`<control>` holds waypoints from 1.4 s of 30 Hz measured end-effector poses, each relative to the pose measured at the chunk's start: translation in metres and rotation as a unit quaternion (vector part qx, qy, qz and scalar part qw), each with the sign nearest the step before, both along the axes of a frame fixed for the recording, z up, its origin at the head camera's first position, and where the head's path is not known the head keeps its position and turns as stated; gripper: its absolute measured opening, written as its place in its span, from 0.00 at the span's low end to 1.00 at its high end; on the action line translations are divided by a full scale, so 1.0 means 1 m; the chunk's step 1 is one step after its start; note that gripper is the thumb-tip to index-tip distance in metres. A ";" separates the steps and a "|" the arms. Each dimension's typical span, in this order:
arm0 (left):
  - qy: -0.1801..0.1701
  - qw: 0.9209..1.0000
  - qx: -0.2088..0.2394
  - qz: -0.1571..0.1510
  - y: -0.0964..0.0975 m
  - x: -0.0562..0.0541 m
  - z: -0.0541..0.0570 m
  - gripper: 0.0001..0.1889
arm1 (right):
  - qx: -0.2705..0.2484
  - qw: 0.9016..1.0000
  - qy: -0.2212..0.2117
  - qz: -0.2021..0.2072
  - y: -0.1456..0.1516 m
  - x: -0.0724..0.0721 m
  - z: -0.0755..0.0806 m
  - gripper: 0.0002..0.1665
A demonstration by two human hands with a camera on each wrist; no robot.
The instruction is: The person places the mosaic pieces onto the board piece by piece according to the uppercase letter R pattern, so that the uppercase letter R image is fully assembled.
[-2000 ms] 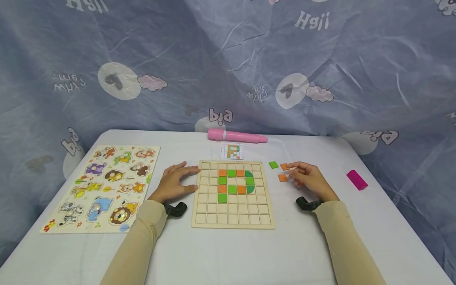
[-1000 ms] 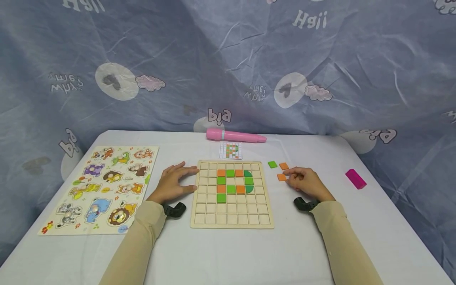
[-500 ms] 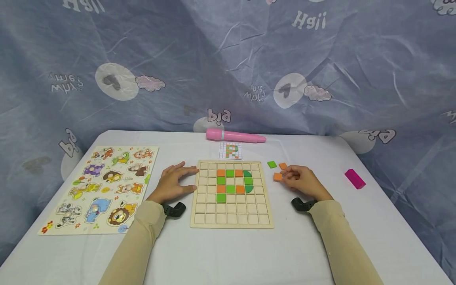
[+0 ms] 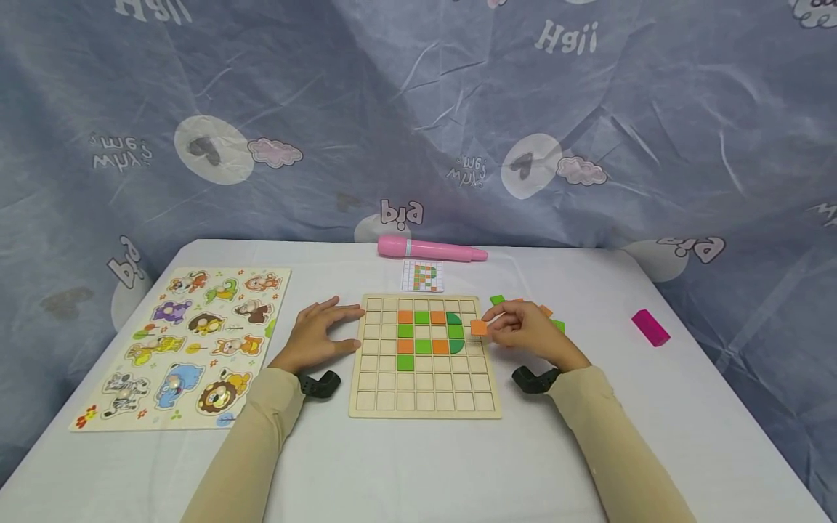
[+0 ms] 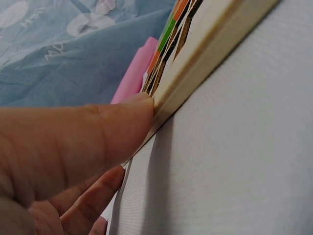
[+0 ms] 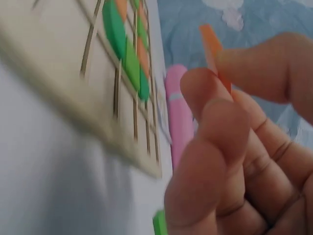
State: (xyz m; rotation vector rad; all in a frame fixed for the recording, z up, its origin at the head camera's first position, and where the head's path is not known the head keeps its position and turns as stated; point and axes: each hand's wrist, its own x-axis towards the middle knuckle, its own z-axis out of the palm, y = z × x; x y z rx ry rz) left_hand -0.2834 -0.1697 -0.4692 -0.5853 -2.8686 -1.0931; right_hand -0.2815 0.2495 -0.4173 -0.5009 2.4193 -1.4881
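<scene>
A square wooden grid board (image 4: 386, 385) lies mid-table, with orange, light green and dark green pieces set in its cells; the dark green ones have rounded corners. My left hand (image 4: 317, 338) rests at the board's left edge; in the left wrist view the thumb (image 5: 112, 129) touches the board's side. Thumb and finger of my right hand (image 4: 532, 334) pinch an orange square tile (image 4: 479, 328) over the board's right edge. The right wrist view shows this orange tile (image 6: 210, 44) tilted between the fingertips. Loose tiles, including a green tile (image 4: 497, 299), lie partly hidden behind that hand.
Behind the board lies a small printed pattern card (image 4: 422, 277) and a pink stick-shaped object (image 4: 431, 250). An animal puzzle board (image 4: 153, 396) occupies the left side. A magenta block (image 4: 650, 328) sits at the right. A grey-blue printed cloth (image 4: 418, 109) hangs behind the table.
My right hand took hold of the nearer orange tile and carried it left to the board's edge. Tiles formerly under that hand now show behind it. The left hand stays in place.
</scene>
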 end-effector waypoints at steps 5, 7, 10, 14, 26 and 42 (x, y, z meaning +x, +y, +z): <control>0.000 1.000 0.000 0.002 -0.002 0.000 -0.002 0.31 | -0.006 0.999 -0.025 0.025 -0.019 0.006 0.002 0.19; 0.000 1.000 0.002 0.002 -0.002 -0.001 -0.003 0.31 | -0.001 0.999 -0.024 0.039 -0.027 0.009 0.001 0.17; 0.005 1.000 0.003 0.001 -0.002 -0.001 -0.003 0.31 | 0.011 0.998 -0.019 0.055 -0.039 0.014 0.000 0.15; 0.006 1.000 0.003 0.002 -0.001 -0.001 -0.003 0.31 | 0.049 0.996 0.014 0.072 -0.051 0.019 -0.002 0.12; 0.004 1.000 0.000 0.003 -0.003 -0.003 -0.006 0.32 | 0.096 0.989 0.055 0.098 -0.075 0.022 -0.007 0.11; -0.007 1.000 0.000 0.013 -0.001 -0.002 -0.003 0.32 | 0.153 0.976 0.116 0.098 -0.096 0.023 -0.009 0.08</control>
